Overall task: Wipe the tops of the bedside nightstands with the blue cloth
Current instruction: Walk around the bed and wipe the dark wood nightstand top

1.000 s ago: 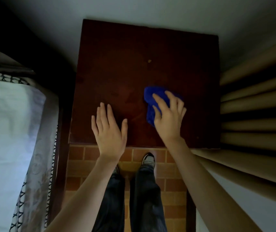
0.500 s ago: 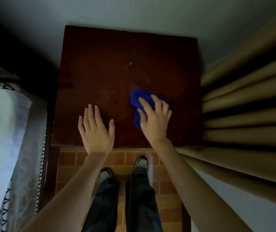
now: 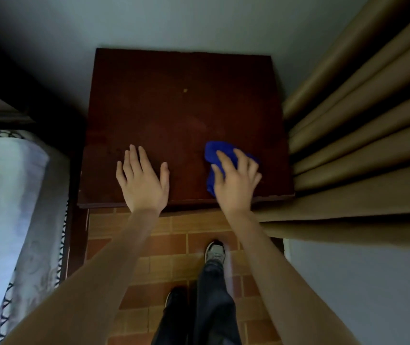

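A dark red-brown wooden nightstand (image 3: 174, 115) stands against the grey wall, seen from above. My right hand (image 3: 236, 185) presses the bunched blue cloth (image 3: 215, 155) flat onto the top near its front right corner, fingers spread over the cloth. My left hand (image 3: 143, 183) lies flat and open on the wood near the front edge, left of the cloth, holding nothing. A small pale speck (image 3: 185, 90) sits on the top further back.
Tan curtain folds (image 3: 361, 135) hang right against the nightstand's right side. A bed with white patterned bedding (image 3: 7, 207) lies to the left. My legs and shoes (image 3: 215, 252) stand on orange-brown floor tiles (image 3: 164, 245) in front.
My right hand has slid the cloth to the right, toward the front right corner. My left hand stayed flat near the front edge. The view shifted.
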